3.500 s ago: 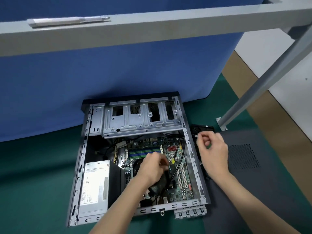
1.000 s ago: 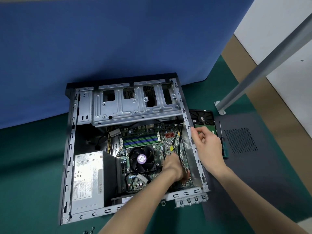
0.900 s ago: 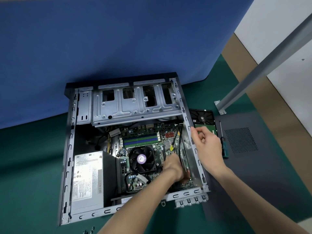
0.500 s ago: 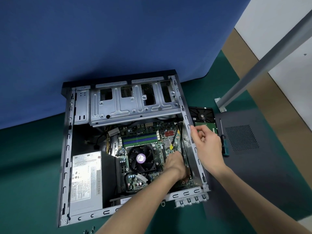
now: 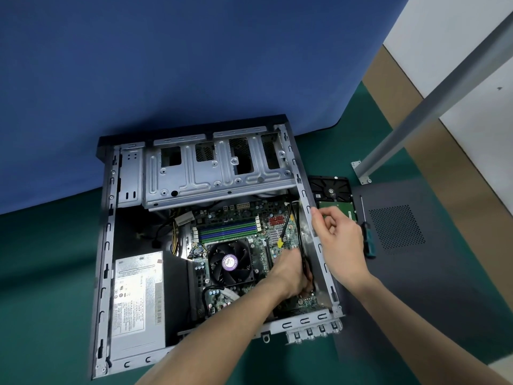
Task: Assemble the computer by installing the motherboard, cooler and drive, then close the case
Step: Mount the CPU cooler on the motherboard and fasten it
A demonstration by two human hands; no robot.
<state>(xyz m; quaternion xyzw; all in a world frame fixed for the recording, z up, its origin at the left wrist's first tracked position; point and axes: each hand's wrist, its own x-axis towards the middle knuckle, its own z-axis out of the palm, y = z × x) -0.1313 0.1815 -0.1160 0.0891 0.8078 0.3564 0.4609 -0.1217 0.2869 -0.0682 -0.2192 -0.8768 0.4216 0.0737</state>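
Observation:
The open computer case (image 5: 107, 245) lies flat on a green mat. Inside it sit the motherboard (image 5: 230, 227) and the black cooler fan (image 5: 231, 262). My left hand (image 5: 291, 273) reaches into the case's near right corner, fingers curled down around a black cable (image 5: 298, 234) beside the right wall. My right hand (image 5: 340, 245) hovers at that wall's rim, fingers curled, forefinger tip on the rim; whether it pinches anything is hidden. The hard drive (image 5: 331, 188) lies outside, right of the case. The empty drive cage (image 5: 216, 173) spans the far end.
The silver power supply (image 5: 138, 298) fills the case's near left. A teal-handled screwdriver (image 5: 367, 240) lies beside the drive, on the dark side panel (image 5: 416, 259). A grey metal leg (image 5: 433, 101) slants down at the right. A blue cloth (image 5: 194, 65) hangs behind.
Since 3.5 s ago my left hand moved from over the cooler to the board's right edge, and my right hand came down to the case wall. Over the last second both barely moved.

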